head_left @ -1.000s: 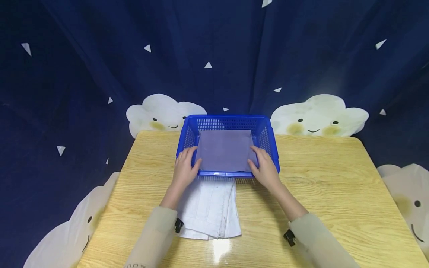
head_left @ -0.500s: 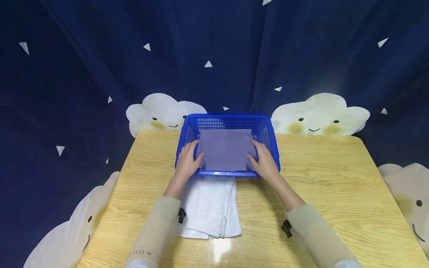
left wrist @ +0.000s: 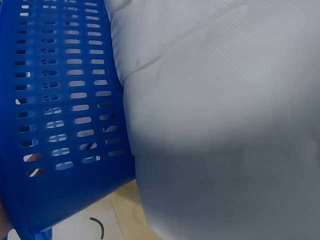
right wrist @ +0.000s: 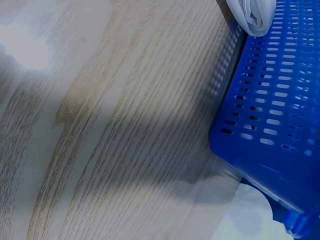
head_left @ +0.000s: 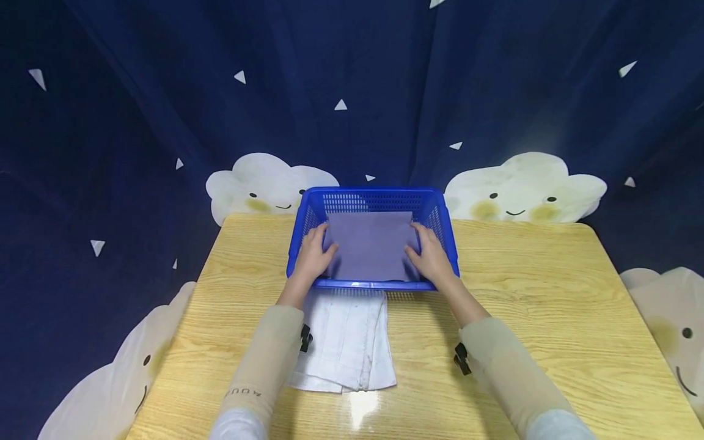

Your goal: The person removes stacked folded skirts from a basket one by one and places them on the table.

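Note:
A folded purple-grey cloth [head_left: 370, 247] lies flat inside a blue plastic basket [head_left: 374, 285] with slotted walls. My left hand [head_left: 313, 255] reaches over the front rim at the cloth's left edge, thumb spread from the fingers. At the right edge, my right hand [head_left: 431, 258] lies in a similar pose, its fingertips by the cloth. Just in front of the basket is a folded white twill garment [head_left: 343, 342] with stitched seams, close up in the left wrist view. The right wrist view shows the basket's slotted wall [right wrist: 272, 100] but no fingers.
The basket stands near the back edge of a wooden table [head_left: 539, 293]. Behind it hangs a dark blue curtain [head_left: 385, 91] with white triangles and cloud faces [head_left: 525, 189]. The white garment partly lies beneath the left forearm [head_left: 269, 360].
Both hands have slid a little forward along the sides of the purple-grey cloth, deeper into the basket. The forearms have followed. The basket and white garment stay in place.

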